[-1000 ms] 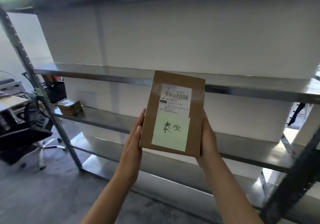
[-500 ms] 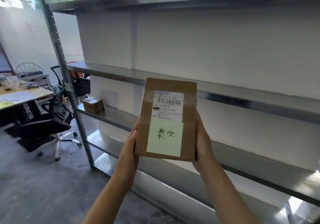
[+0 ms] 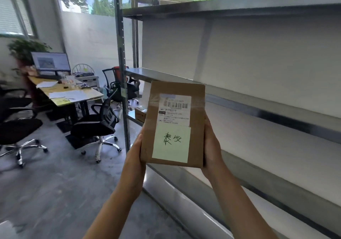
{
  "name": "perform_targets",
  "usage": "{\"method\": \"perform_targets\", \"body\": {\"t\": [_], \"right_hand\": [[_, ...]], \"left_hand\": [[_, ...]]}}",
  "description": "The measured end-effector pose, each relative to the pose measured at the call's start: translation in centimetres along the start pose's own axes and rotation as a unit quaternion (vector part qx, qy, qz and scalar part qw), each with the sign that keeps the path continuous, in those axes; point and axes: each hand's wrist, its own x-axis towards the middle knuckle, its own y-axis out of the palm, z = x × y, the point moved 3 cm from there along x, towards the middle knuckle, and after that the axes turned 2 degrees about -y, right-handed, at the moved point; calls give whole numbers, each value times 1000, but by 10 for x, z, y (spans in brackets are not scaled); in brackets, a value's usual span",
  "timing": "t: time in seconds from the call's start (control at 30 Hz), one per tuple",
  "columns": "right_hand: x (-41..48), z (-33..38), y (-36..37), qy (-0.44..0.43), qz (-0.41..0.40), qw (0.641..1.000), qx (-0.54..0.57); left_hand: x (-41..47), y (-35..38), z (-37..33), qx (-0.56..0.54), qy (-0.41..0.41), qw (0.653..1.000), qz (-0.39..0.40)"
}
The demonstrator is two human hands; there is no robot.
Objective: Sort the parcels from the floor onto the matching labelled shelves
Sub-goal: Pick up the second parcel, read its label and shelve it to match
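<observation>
Holding a flat brown cardboard parcel (image 3: pixel 196 128) upright in the air, in front of the grey metal shelving rack (image 3: pixel 267 112). Left hand (image 3: pixel 135 152) clasped on its left edge, right hand (image 3: pixel 212 146) on its right edge, fingers hidden behind. On its face, a white barcode label (image 3: pixel 175 110) above a pale green handwritten note (image 3: pixel 171 143). Behind, on a lower shelf, a small brown box (image 3: pixel 140 113).

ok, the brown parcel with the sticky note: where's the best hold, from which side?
By its two long side edges, one hand from each side, as the left hand and right hand hold the parcel now. It is a flat, upright rectangle, so opposed edges likely give a firm clamp and leave the sticky note readable.
</observation>
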Motion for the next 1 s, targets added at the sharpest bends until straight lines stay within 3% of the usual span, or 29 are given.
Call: {"method": "perform_targets", "body": {"t": [0.5, 0.67, 1.0], "right_hand": [[58, -110, 166, 73, 104, 992, 10], [82, -144, 212, 99, 172, 979, 40], [184, -199, 300, 105, 257, 957, 87]], "left_hand": [[13, -173, -36, 32, 11, 989, -141], [21, -219, -34, 34, 10, 980, -198], [108, -291, -51, 72, 40, 958, -274]]}}
